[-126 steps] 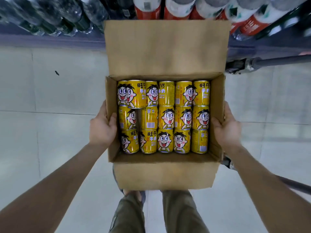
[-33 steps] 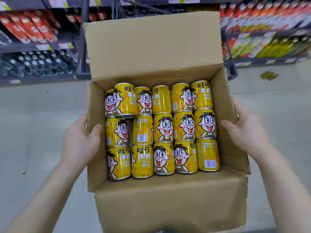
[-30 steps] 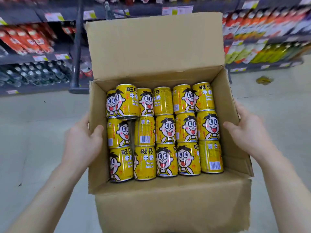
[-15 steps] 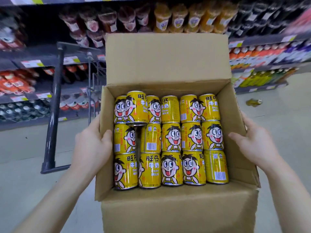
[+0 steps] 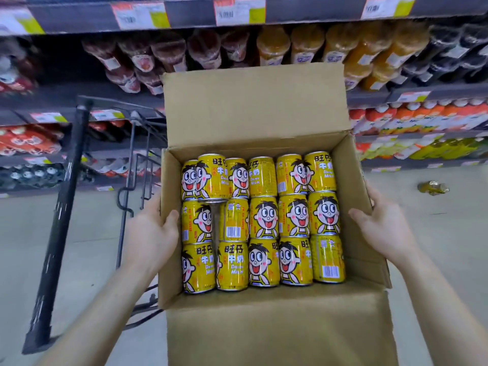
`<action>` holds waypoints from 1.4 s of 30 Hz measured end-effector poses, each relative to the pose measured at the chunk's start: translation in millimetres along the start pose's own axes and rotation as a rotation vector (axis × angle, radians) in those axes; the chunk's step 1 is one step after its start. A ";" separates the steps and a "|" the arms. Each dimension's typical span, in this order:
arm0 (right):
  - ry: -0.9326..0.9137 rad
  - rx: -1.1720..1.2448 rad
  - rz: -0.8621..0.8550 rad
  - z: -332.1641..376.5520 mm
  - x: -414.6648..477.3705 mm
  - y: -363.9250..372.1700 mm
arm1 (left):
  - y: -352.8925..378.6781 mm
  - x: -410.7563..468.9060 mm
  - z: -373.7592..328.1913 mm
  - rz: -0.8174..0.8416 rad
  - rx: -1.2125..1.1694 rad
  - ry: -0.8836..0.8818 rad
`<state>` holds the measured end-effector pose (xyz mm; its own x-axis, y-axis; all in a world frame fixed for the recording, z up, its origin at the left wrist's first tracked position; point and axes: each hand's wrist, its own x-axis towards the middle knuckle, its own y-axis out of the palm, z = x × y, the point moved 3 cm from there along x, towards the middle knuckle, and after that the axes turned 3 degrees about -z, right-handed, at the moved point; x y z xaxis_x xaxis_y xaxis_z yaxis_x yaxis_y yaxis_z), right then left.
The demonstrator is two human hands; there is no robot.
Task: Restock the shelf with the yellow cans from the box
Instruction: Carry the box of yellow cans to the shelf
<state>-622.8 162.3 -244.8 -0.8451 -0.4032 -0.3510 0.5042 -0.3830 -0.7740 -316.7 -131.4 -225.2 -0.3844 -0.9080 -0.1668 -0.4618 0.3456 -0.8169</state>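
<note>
left grip [image 5: 151, 233], right grip [image 5: 383, 228] round box [image 5: 253, 107] walls — yellow cans [image 5: 266, 217] inside

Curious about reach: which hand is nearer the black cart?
Left. The left hand grips the box on its wall beside the black cart; the right hand holds the opposite wall.

A: Identify the site type.
B: Retail shop, drinks aisle.
A: State the evidence.
B: Tiered shelves [image 5: 79, 21] with price labels [image 5: 239, 12] fixed along the front edges; rows of bottled drinks [image 5: 369, 54] grouped by colour; a black wire trolley [image 5: 66, 204] on a pale tiled floor [image 5: 449, 233]; an open box [image 5: 253, 107] packed with identical yellow cans [image 5: 266, 217].
</note>
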 end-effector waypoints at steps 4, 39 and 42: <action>-0.035 -0.004 0.043 -3.1 52.4 12.3 | 26.7 22.2 -6.6 0.010 0.016 -0.052; 0.098 -0.181 0.102 -165.3 205.9 255.7 | 349.0 120.0 149.2 0.238 -0.012 -0.301; 0.076 -0.218 0.043 -176.0 198.5 268.1 | 362.7 109.0 158.1 0.192 0.012 -0.317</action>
<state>-686.6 125.9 -614.8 -0.8386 -0.3485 -0.4187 0.4971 -0.1752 -0.8498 -399.7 -142.6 -627.0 -0.1959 -0.8558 -0.4787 -0.3954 0.5157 -0.7601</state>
